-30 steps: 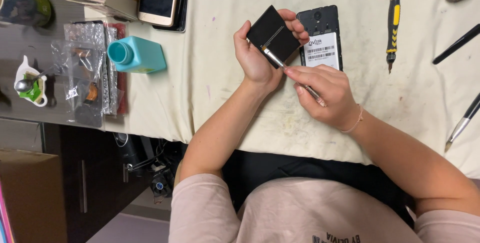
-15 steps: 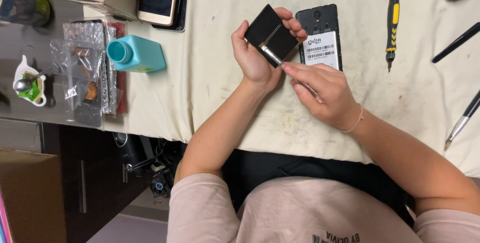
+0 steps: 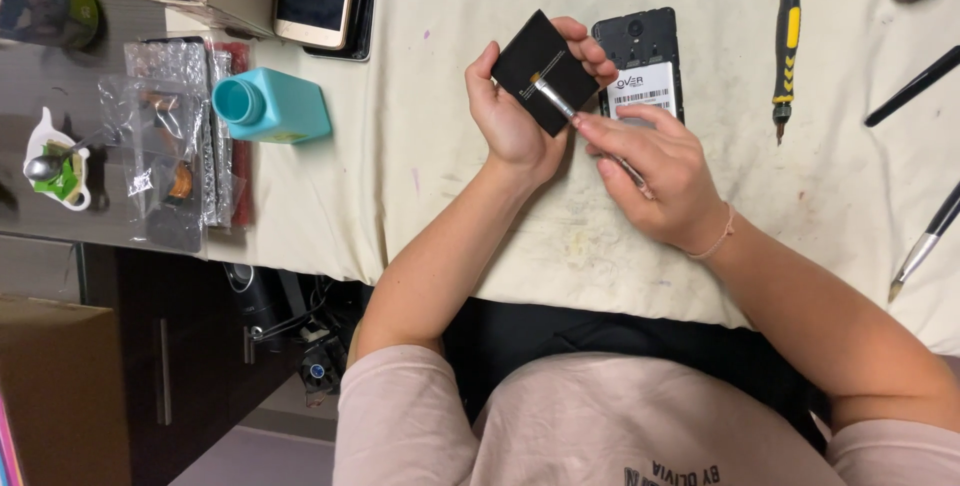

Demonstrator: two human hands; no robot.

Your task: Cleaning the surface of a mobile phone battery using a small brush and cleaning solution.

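Left hand (image 3: 510, 111) up over the cream cloth-covered counter (image 3: 450, 176), grip wrapped tight round a flat black square part (image 3: 540, 71), thumb on one edge, fingers curled over the far edge. Right hand (image 3: 655, 171) just beside it, grip pinched shut on a thin silver-ferruled brush (image 3: 560, 106), bristle tip touching the black square's face. Directly behind the hands, flat on the cloth: an opened black phone with its back cover off (image 3: 640, 61). Well off to the right, a black-and-yellow screwdriver (image 3: 786, 41). Over to the left, a turquoise plastic bottle (image 3: 268, 106) lying near the cloth's edge, clear plastic bags of small parts (image 3: 165, 141) beside it.
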